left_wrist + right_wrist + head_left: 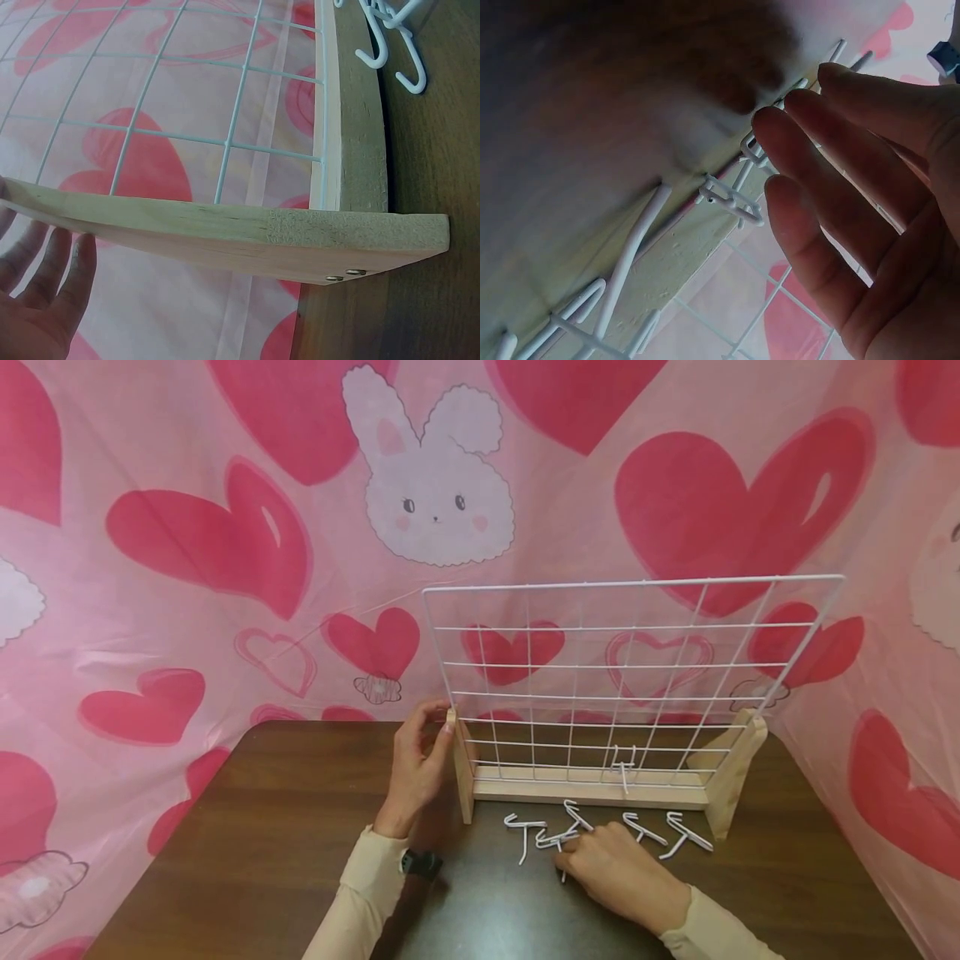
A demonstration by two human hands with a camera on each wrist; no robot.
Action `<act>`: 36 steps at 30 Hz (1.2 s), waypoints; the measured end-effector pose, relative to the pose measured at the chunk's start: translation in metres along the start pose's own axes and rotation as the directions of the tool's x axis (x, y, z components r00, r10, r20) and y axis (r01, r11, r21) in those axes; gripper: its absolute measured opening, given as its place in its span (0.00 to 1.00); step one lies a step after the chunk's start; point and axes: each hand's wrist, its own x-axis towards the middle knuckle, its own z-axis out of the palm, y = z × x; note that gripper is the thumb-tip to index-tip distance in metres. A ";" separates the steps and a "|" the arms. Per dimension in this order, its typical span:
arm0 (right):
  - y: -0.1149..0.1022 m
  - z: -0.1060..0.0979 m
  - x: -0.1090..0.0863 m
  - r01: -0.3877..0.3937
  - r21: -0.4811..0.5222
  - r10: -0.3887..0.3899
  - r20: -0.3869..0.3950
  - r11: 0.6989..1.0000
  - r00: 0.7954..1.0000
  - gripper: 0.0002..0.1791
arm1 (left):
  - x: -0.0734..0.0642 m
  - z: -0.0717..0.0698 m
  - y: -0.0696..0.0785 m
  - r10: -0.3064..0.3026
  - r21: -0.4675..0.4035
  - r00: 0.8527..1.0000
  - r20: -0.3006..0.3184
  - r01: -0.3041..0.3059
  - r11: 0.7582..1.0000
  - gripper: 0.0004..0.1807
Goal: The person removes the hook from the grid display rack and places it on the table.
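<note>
My left hand (420, 760) grips the upright wooden side panel (210, 229) of a white wire-grid display rack (630, 666), with the thumb on its front edge and the other fingers behind it. Low over the table my right hand (615, 868) pinches a white wire hook (564, 878) between thumb and fingertips, the end of its stem poking out below them. In the right wrist view the other fingers (840, 180) stay loosely extended. Several similar loose hooks (686, 837) lie around this hand, in front of the rack. One hook (623, 768) hangs on the lower grid.
The rack stands on a brown wooden table (322, 793), its base bar (592, 793) running between two wooden side panels. Behind it hangs a pink cloth (562, 527) with hearts and a rabbit. A dark watch (422, 864) is on the left wrist.
</note>
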 end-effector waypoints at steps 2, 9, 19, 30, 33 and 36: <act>0.000 0.000 -0.001 -0.007 -0.006 0.007 0.013 1.000 1.000 0.15 | 0.000 0.000 0.000 0.000 0.000 1.000 -0.001 0.000 1.000 0.15; 0.000 0.000 -0.001 -0.012 -0.009 0.012 0.021 1.000 1.000 0.15 | 0.000 0.000 0.002 0.003 -0.002 1.000 0.003 -0.003 1.000 0.14; 0.000 -0.001 -0.001 -0.019 0.006 0.019 0.029 1.000 0.999 0.15 | 0.000 0.000 0.003 0.004 0.002 1.000 -0.001 -0.004 1.000 0.14; 0.000 0.001 -0.004 0.045 -0.038 -0.048 -0.088 0.998 0.995 0.15 | -0.004 0.000 0.004 -0.020 0.007 1.000 0.000 0.020 1.000 0.14; 0.002 0.001 -0.003 0.056 -0.033 -0.060 -0.138 0.998 0.989 0.16 | -0.004 0.000 0.002 -0.015 0.009 1.000 -0.003 0.015 1.000 0.14; 0.005 0.000 -0.001 0.060 0.000 -0.059 -0.176 0.998 0.983 0.15 | -0.001 0.000 0.001 0.004 0.009 1.000 -0.006 -0.004 1.000 0.14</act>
